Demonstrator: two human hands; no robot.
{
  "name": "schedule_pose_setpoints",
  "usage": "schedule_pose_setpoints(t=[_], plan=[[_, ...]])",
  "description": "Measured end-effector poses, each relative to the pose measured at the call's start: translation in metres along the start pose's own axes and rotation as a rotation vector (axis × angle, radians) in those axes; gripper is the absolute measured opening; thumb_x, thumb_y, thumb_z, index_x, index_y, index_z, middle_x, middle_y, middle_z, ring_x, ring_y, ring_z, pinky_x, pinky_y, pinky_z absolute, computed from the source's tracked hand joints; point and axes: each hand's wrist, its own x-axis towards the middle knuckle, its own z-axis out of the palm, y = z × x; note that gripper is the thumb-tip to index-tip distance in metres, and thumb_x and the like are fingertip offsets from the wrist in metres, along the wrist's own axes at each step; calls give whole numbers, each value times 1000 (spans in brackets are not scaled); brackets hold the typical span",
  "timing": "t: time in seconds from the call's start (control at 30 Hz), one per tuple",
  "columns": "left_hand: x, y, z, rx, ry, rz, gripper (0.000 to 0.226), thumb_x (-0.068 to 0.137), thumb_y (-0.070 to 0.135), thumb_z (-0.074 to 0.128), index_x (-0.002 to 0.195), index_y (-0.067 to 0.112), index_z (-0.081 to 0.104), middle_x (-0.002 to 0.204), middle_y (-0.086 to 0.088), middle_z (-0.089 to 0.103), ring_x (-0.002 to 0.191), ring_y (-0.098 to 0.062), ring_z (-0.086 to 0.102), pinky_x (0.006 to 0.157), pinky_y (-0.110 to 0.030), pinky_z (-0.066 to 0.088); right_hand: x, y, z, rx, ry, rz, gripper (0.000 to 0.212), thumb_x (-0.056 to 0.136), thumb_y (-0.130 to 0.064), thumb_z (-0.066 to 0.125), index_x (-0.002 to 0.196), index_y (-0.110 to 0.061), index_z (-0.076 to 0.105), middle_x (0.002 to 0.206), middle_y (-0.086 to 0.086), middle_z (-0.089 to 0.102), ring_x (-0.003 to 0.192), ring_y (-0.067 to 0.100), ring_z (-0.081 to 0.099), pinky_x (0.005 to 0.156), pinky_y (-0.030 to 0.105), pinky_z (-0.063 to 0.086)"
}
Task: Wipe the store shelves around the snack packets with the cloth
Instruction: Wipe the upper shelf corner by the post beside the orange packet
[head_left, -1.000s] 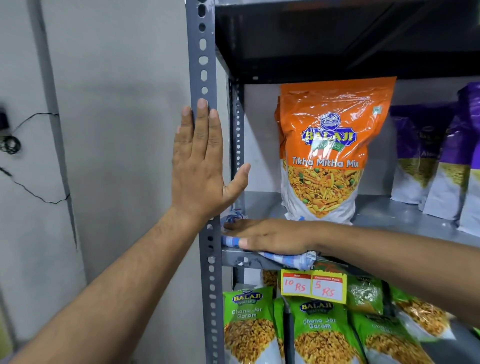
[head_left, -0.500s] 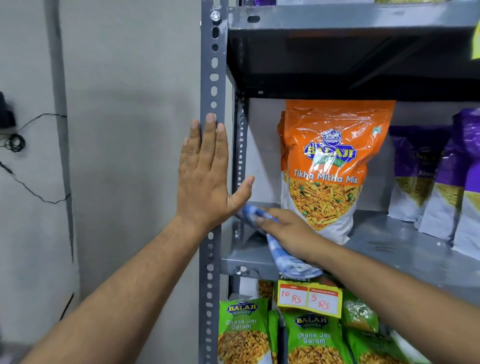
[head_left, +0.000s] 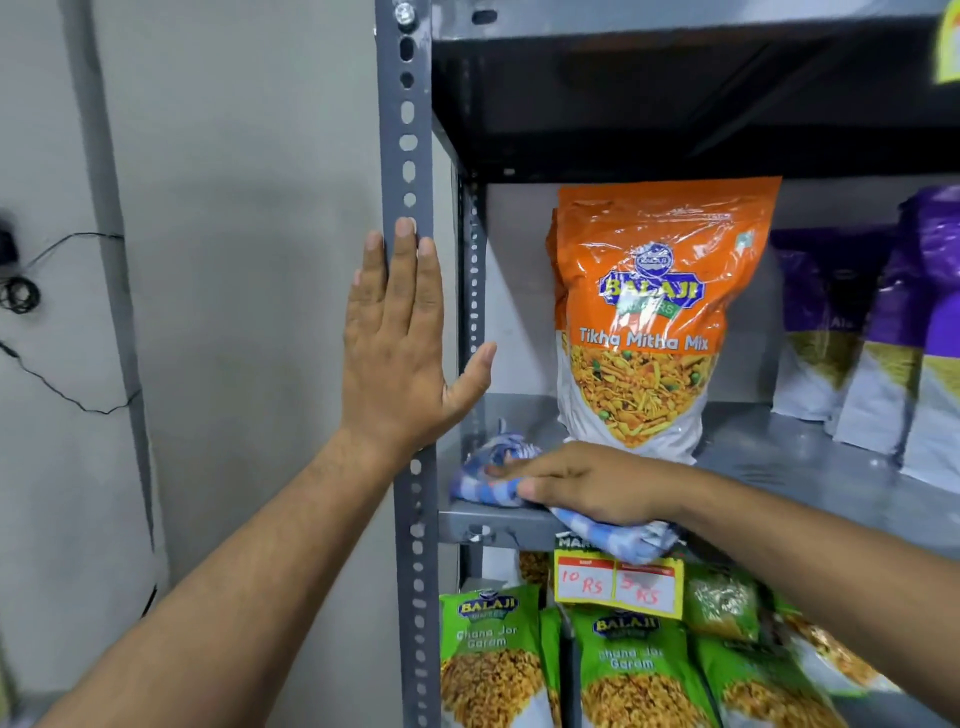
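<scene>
- Left hand (head_left: 395, 358) is flat against the grey slotted upright post (head_left: 408, 156) of the rack, fingers (head_left: 402, 270) straight and close together, thumb spread out to the right, gripping nothing.
- Right hand (head_left: 587, 486) is palm down on the cloth (head_left: 488, 467), a blue-and-white checked rag, fingers stretched out side by side and pressing it onto the shelf (head_left: 779, 467) at its front left corner.
- The cloth is bunched up beyond the fingertips toward the post, and a tail of it hangs over the shelf's front lip under the wrist, touching the top of the yellow price tag (head_left: 618, 582).
- The tag reads "10 RS" on its left half; the right half is too blurred to read for sure.
- Just behind the right hand stands the orange packet (head_left: 660, 312), upright, labelled Tikha Mitha Mix, its base right at the knuckles.
- Farther right on the same shelf, well apart from the hand, purple packets (head_left: 883, 338) stand in a row.
- One level down, green packets (head_left: 634, 670) marked Chana Jor Garam are lined up beneath the tag.
- Left of the rack, a bare wall (head_left: 234, 208) with a thin black wire (head_left: 62, 384) trailing across it.
</scene>
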Motion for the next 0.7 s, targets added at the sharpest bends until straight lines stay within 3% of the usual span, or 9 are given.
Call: schedule_pose_setpoints(t=[0.07,0.13,0.2,0.27,0.33,0.4,0.43,0.57,0.7], plan=[[0,0,-1,13,-15,-3,86,93,58,31,151,-3,14,159,-25,11,148,-42,6,122,-47,5,-29,5,-6,62,24,13,22,96,-35,49,105,-41,68,107,-23,68,104,-4,59,93,19,43],[0,1,-2,30,-32,-12,86,93,59,31,151,-2,13,160,-24,11,148,-41,6,122,-48,6,-54,9,-14,172,141,29,31,94,-36,51,65,-28,60,64,-19,53,65,-3,47,66,17,37],[-1,3,-2,44,-42,-22,86,93,59,31,151,-2,13,160,-24,11,148,-41,6,121,-50,7,-66,11,-21,343,405,34,37,86,-46,55,60,-20,51,60,-16,44,61,0,40,62,19,34],[-2,4,-2,57,-43,-29,86,93,59,32,151,-2,13,159,-24,11,148,-42,7,121,-50,8,-61,5,-18,429,629,48,32,88,-43,57,67,-19,60,59,-17,54,62,-4,47,70,22,38],[-5,7,-2,69,-51,-43,85,94,57,34,151,-2,12,159,-25,11,148,-42,6,121,-51,8,-46,-15,-5,307,553,66,19,97,-30,51,96,-32,70,85,-30,68,85,-17,57,87,16,41],[-15,12,-2,72,-63,-45,83,96,54,35,151,-3,13,159,-26,10,148,-41,5,121,-52,9,-26,-23,17,-58,324,50,33,98,-40,43,126,-31,59,131,-18,58,123,-2,49,107,26,37],[-24,17,-1,60,-73,-18,82,97,53,35,151,-5,14,158,-26,10,148,-40,5,121,-52,9,-21,-24,26,-220,221,58,40,98,-44,38,132,-28,52,141,-8,52,131,9,45,111,35,35],[-82,44,1,-28,-203,199,81,98,57,29,147,-9,26,158,-27,14,148,-38,11,121,-50,10,-20,-23,31,-434,209,98,42,96,-34,32,129,-18,53,143,5,49,129,25,46,106,40,39],[-114,61,-1,-40,-423,169,102,88,76,23,146,-8,29,158,-25,19,148,-36,15,121,-49,9,-38,-20,32,-416,256,183,46,100,-37,30,143,-23,38,153,0,36,141,18,32,116,36,27]])
